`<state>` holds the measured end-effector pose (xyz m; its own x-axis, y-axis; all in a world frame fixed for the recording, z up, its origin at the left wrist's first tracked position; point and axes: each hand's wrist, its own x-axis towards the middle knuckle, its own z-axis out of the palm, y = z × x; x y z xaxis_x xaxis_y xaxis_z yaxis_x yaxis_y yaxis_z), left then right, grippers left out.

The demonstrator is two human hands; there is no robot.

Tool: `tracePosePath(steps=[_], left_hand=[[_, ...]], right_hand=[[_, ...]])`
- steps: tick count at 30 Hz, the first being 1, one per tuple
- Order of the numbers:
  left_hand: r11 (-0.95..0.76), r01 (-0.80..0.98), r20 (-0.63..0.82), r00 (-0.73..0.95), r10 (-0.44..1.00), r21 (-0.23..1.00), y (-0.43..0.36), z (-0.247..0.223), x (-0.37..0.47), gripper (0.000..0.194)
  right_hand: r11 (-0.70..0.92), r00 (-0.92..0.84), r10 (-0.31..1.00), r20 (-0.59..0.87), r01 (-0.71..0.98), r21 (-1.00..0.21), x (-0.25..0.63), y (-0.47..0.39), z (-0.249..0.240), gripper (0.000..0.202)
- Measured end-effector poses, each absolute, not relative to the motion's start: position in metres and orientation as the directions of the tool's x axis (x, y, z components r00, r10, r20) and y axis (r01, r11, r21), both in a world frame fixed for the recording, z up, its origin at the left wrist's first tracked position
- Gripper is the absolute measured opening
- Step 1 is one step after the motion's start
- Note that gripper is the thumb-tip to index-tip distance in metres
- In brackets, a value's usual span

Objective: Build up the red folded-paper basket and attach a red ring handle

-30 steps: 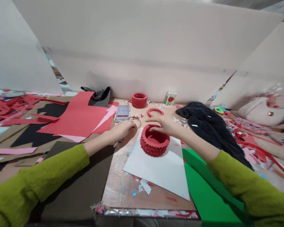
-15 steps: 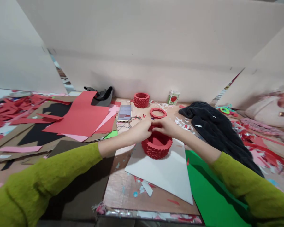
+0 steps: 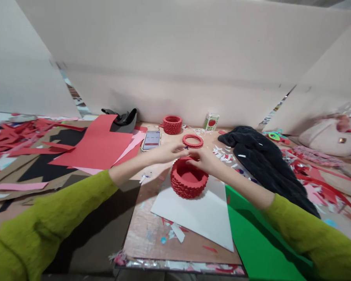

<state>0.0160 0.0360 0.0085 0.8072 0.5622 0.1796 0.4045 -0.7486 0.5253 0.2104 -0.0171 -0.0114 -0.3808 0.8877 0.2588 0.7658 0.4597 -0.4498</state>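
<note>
Both hands are at the far rim of the red bowl. Bowl (image 3: 189, 190) has a ridged wall, stands upright with its opening up, on the white sheet (image 3: 204, 222), which lies skewed on the surface (image 3: 140, 230).

Left hand (image 3: 175, 150): comes in over the far-left side of the bowl, fingers bent and close together, tips near the right hand's. Small dark spot at the tips, too small to identify. Can't tell if it grips anything.

Right hand (image 3: 204, 160): at the far-right rim, fingers curled inward, narrow gap to thumb. Overlaps the rim in view; can't tell if it's pinching it or holding a small piece.

Just beyond the hands: thin red ring (image 3: 194, 146), flat on the surface. Further back, second red bowl (image 3: 172, 127), near the partition (image 3: 175, 89). White cord (image 3: 199, 132) and small green-and-white box (image 3: 211, 122) to its right.

Left side: phone (image 3: 151, 141), screen lit, then large red paper (image 3: 96, 144) over other sheets.

Right side: white scraps (image 3: 223, 155) beside the dark cloth (image 3: 260, 168). Green sheet (image 3: 256, 234) near the right forearm.
</note>
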Motion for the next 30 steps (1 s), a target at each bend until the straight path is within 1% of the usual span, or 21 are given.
tracePosePath(steps=[2,4,7,10,14,17,18,19,21,22,23,25,26,27,28,30], left_hand=[[-0.727,0.44,0.232,0.749,0.621,0.527,0.048,0.009,0.001,0.023],[-0.739,0.477,0.169,0.775,0.609,0.476,0.06,0.0,-0.012,0.017],[-0.745,0.488,0.103,0.802,0.589,0.454,0.072,-0.022,-0.022,0.004],[-0.739,0.508,0.104,0.789,0.605,0.443,0.077,-0.037,-0.023,0.01],[-0.716,0.541,0.132,0.75,0.648,0.44,0.074,-0.034,-0.022,0.014],[-0.698,0.551,0.171,0.716,0.677,0.458,0.068,-0.022,-0.022,0.01],[-0.692,0.551,0.191,0.701,0.687,0.467,0.066,-0.017,-0.022,0.013],[-0.685,0.541,0.218,0.684,0.696,0.488,0.064,-0.013,-0.021,0.015],[-0.659,0.483,0.283,0.638,0.716,0.576,0.06,-0.006,-0.019,0.019],[-0.637,0.437,0.309,0.612,0.728,0.635,0.057,-0.003,-0.018,0.021],[-0.608,0.384,0.325,0.587,0.741,0.694,0.055,0.0,-0.016,0.022],[-0.545,0.279,0.335,0.549,0.766,0.79,0.049,0.004,-0.014,0.024],[-0.52,0.228,0.341,0.534,0.774,0.823,0.046,0.006,-0.012,0.025],[-0.501,0.178,0.349,0.524,0.777,0.847,0.042,0.008,-0.01,0.026],[-0.486,0.13,0.359,0.516,0.778,0.865,0.039,0.008,-0.008,0.026],[-0.463,0.044,0.38,0.506,0.775,0.885,0.035,0.008,-0.005,0.026]], right_hand=[[0.439,-0.357,0.898,0.259,0.78,-0.445,0.211,-0.017,-0.012,0.019],[0.427,-0.348,0.903,0.254,0.795,-0.43,0.212,-0.017,-0.014,0.015],[0.419,-0.349,0.907,0.235,0.798,-0.434,0.215,-0.014,-0.016,0.016],[0.418,-0.355,0.908,0.223,0.786,-0.456,0.217,-0.011,-0.017,0.016],[0.414,-0.348,0.91,0.226,0.791,-0.451,0.215,-0.009,-0.016,0.015],[0.415,-0.348,0.91,0.227,0.787,-0.457,0.213,-0.005,-0.017,0.016],[0.418,-0.352,0.908,0.226,0.782,-0.463,0.213,-0.003,-0.018,0.016],[0.423,-0.358,0.906,0.224,0.775,-0.471,0.214,-0.002,-0.018,0.016],[0.436,-0.373,0.9,0.226,0.752,-0.495,0.214,0.001,-0.016,0.015],[0.444,-0.368,0.896,0.249,0.733,-0.516,0.214,0.001,-0.013,0.015],[0.463,-0.347,0.886,0.307,0.706,-0.537,0.213,0.001,-0.01,0.017],[0.535,-0.248,0.822,0.512,0.642,-0.548,0.209,-0.002,0.0,0.021],[0.59,-0.188,0.752,0.632,0.619,-0.518,0.206,-0.004,0.005,0.022],[0.631,-0.155,0.682,0.714,0.619,-0.468,0.202,-0.005,0.009,0.023],[0.662,-0.153,0.62,0.77,0.628,-0.409,0.199,-0.007,0.012,0.023],[0.684,-0.195,0.552,0.811,0.662,-0.306,0.193,-0.008,0.013,0.023]])
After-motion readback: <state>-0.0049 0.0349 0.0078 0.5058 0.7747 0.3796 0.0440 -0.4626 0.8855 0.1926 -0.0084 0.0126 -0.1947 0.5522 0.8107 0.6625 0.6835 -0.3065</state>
